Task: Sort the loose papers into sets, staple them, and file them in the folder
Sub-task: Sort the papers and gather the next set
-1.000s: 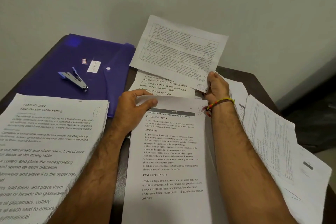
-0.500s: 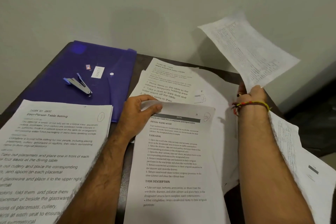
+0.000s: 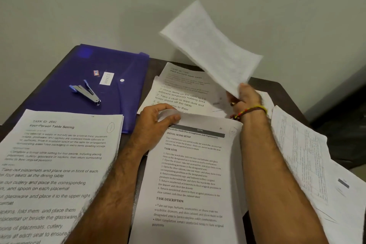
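Note:
My right hand (image 3: 244, 97) grips a printed sheet (image 3: 210, 45) by its lower corner and holds it up in the air over the back of the table. My left hand (image 3: 156, 123) pinches the curled top-left corner of the "Wardrobe Outfit" sheet (image 3: 190, 174), which lies in the middle. Behind it lies a loose pile of papers (image 3: 182, 93) headed "Wipe balcony table clean". A "Four-Person Table Setting" stack (image 3: 55, 164) lies at the left. The blue folder (image 3: 111, 65) lies at the back left with the stapler (image 3: 86, 93) on top of it.
More loose sheets (image 3: 309, 164) overlap at the right and hang past the dark table's (image 3: 285, 89) right edge. A small staple box (image 3: 96, 73) and a white label sit on the folder. A plain wall stands close behind the table.
My right hand lifted the sheet off the back pile, swung it out to the right, then brought it back left and tilted it. The left hand kept its pinch on the sheet corner.

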